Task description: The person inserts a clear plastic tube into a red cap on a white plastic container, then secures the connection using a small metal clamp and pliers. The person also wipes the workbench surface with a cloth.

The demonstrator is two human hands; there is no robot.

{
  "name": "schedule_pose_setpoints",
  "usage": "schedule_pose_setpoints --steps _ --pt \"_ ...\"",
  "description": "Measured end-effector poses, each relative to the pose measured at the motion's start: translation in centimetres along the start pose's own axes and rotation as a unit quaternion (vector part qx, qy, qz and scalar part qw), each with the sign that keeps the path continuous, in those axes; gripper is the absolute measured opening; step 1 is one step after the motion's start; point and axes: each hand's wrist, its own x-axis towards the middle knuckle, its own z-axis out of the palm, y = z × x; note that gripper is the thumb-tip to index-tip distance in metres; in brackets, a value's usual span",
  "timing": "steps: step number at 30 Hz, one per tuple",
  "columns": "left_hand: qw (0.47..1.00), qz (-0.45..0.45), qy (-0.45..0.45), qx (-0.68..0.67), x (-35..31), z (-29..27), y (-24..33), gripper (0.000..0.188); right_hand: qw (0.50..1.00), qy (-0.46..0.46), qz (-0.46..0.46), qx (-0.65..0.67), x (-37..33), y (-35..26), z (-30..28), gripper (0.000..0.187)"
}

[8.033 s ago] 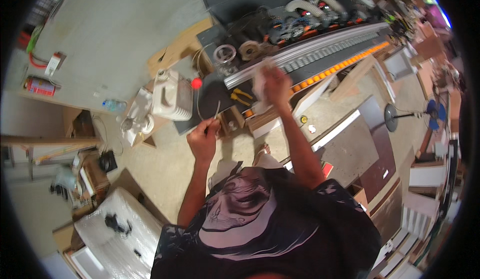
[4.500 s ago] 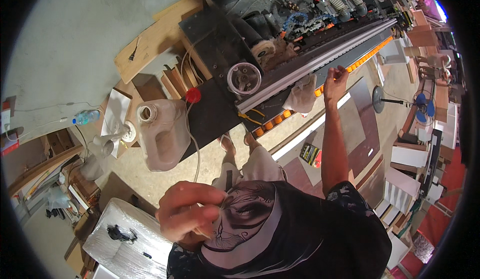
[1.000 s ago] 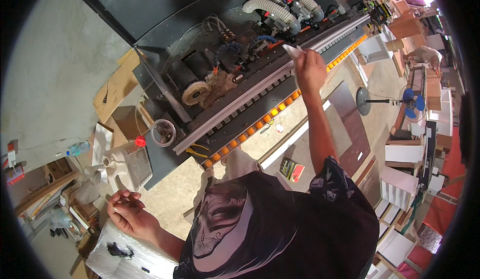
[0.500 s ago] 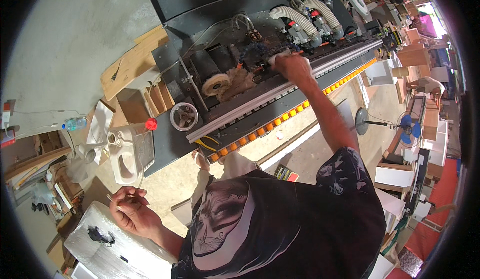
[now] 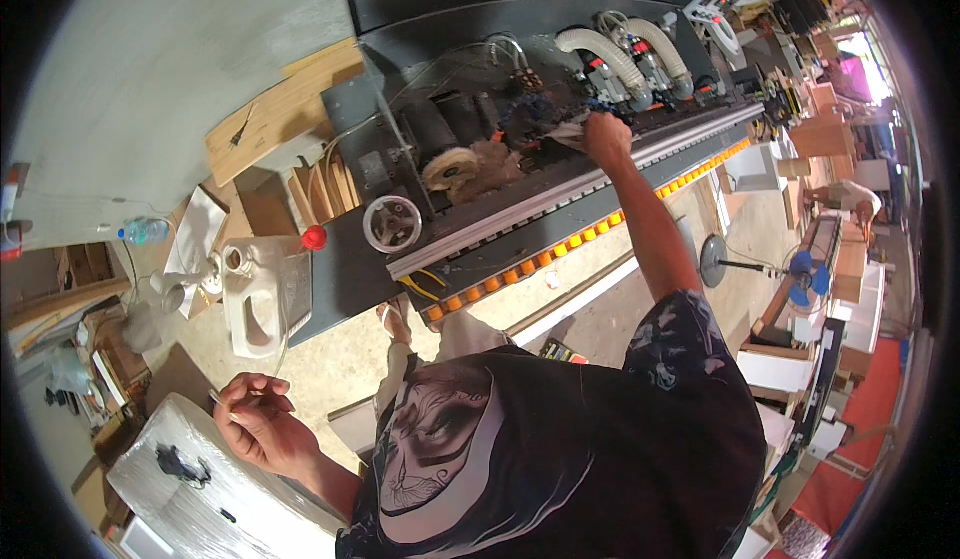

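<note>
My right hand (image 5: 608, 141) reaches over the long dark machine (image 5: 350, 271), fingers closed on a whitish rag (image 5: 568, 136). The rag hangs among the small fittings inside the machine, left of two ribbed hoses (image 5: 612, 57). Held low at the left, my left hand (image 5: 258, 419) is partly curled, with a thin white cigarette-like stick (image 5: 217, 397) between its fingers. A pale round buffing wheel (image 5: 450, 170) and a tan tattered clump (image 5: 490, 172) sit in the machine, left of the rag. What the rag touches is hard to make out.
Orange rollers (image 5: 513, 277) line the machine's front edge. Yellow-handled pliers (image 5: 425, 286) and a round metal pot (image 5: 392, 224) lie at its left end. A white jug (image 5: 265, 304) and a wrapped box (image 5: 215, 489) stand left. Farther right are a blue fan (image 5: 803, 281) and another person (image 5: 850, 199).
The view has shifted slightly. My right hand has moved a little right along the machine, and more of the rag shows below its fingers. My left hand keeps nearly the same pose.
</note>
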Motion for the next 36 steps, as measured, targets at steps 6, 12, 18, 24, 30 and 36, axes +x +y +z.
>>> schedule_pose_setpoints --steps 6,12,18,24,30,36 --pt "0.999 -0.017 -0.035 -0.012 0.5 -0.5 -0.7 0.032 0.986 -0.161 -0.018 0.029 0.3 -0.1 3.9 0.059" --pt "0.983 0.073 -0.16 0.059 1.1 1.1 1.9 0.025 0.934 -0.329 -0.138 -0.026 5.3 -2.4 9.8 0.069" --pt "0.98 0.084 -0.18 0.01 2.1 2.2 4.1 0.025 0.968 -0.215 -0.096 -0.084 6.4 1.8 17.2 0.047" --pt "0.978 0.097 -0.156 -0.102 2.3 2.1 2.5 0.018 0.831 -0.243 -0.435 -0.249 7.3 2.5 15.0 0.04" --pt "0.956 0.139 -0.239 -0.097 4.1 1.8 2.3 0.009 0.882 -0.359 -0.219 -0.211 6.0 -1.4 14.2 0.047" --pt "0.958 0.117 -0.203 -0.167 4.5 2.4 2.3 0.01 0.929 -0.25 -0.22 -0.16 4.9 3.2 17.2 0.052"
